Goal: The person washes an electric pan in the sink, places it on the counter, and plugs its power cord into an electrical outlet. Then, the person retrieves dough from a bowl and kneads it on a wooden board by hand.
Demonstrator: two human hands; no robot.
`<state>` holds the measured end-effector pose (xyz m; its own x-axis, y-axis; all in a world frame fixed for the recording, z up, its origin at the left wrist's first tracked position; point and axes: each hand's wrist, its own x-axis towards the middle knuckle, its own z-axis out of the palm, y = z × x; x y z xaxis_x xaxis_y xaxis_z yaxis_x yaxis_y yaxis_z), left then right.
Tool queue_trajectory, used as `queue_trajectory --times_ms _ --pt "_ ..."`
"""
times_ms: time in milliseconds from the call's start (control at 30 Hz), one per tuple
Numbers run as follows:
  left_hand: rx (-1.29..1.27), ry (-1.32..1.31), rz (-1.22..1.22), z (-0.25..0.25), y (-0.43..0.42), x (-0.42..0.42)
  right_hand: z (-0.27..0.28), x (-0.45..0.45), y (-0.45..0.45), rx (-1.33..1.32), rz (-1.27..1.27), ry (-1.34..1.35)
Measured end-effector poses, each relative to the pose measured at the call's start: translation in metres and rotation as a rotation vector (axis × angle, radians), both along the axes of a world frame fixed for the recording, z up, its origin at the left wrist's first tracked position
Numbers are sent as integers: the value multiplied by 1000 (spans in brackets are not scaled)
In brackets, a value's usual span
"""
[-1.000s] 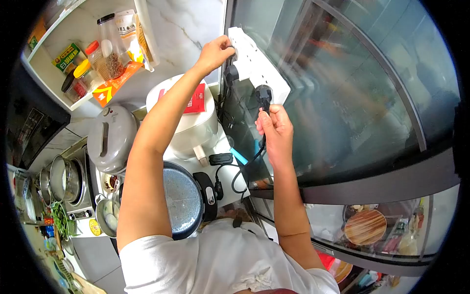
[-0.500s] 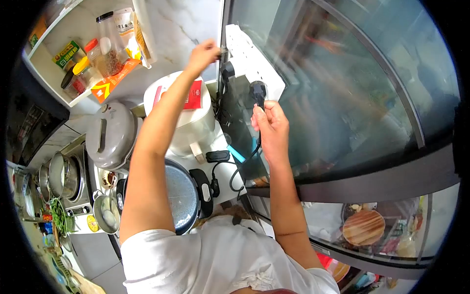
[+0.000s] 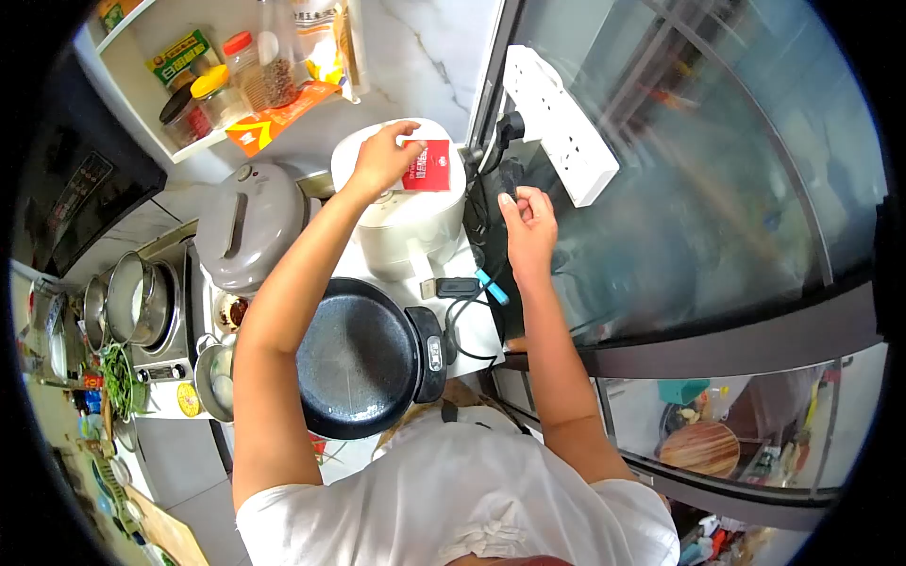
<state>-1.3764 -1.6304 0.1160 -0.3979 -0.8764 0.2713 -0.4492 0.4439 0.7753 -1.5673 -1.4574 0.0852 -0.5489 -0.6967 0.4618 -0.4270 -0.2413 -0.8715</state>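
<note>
Right hand pinched on a black plug, left hand spread above the cooker

Nearest me, the round black pan (image 3: 359, 360) sits on the white bench (image 3: 483, 332), its handle block facing right. Farther out, I have the right hand (image 3: 532, 226) closed, thumb against fingers, on the black plug (image 3: 511, 175). That plug is up in front of the dark glass (image 3: 661, 255), just short of the white power strip (image 3: 572, 151) and apart from it. Its long axis runs away from me, head end outward; I cannot make out the prongs. My left hand (image 3: 382, 162) is over the white cooker (image 3: 404, 236), fingers loosely bent, thumb apart, beside the red packet (image 3: 432, 170); I cannot tell whether it touches. Beyond, a second plug (image 3: 511, 126) sits at the strip's left edge.
</note>
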Motion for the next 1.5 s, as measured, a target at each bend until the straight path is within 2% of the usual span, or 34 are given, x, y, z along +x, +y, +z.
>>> queue_trajectory --times_ms 33,167,200,233,267,367,500,533,667,767,933,1033,1200,1333,1400,1500 --pt "19 -41 2 4 10 4 -8 -2 -8 -3 -92 152" --pt "89 40 -147 2 40 -1 -34 -12 -28 138 -235 134" --pt "72 -7 -150 1 44 -4 -36 -11 -29 171 -287 161" --pt "137 107 -201 -12 39 -11 -40 -12 -32 200 -296 171" --pt "145 107 -199 -25 32 -16 -44 -15 -38 228 -303 183" --pt "133 79 -158 -17 34 -30 -42 -22 -56 275 -337 248" --pt "215 24 -101 25 43 -49 -37 -27 -83 265 -328 354" --pt "93 29 -68 16 34 -59 -35 -27 -86 295 -310 333" --pt "-20 68 -41 -8 -1 -95 -36 -32 -94 266 -244 370" --pt "304 84 -51 1 -5 -113 -32 -31 -95 256 -235 422" --pt "279 188 1 -14 -26 -133 -17 -32 -103 293 -271 544" --pt "455 250 -27 -2 -23 -130 -13 -29 -105 288 -306 579" --pt "514 369 -39 -5 -24 -137 -10 -29 -104 270 -322 589" --pt "545 677 -111 4 -27 -135 -15 -34 -96 235 -173 328" --pt "520 741 -83 12 -33 -132 -19 -31 -84 250 -116 132" --pt "448 754 -53 18 -39 -130 -27 -20 -63 205 -75 34"
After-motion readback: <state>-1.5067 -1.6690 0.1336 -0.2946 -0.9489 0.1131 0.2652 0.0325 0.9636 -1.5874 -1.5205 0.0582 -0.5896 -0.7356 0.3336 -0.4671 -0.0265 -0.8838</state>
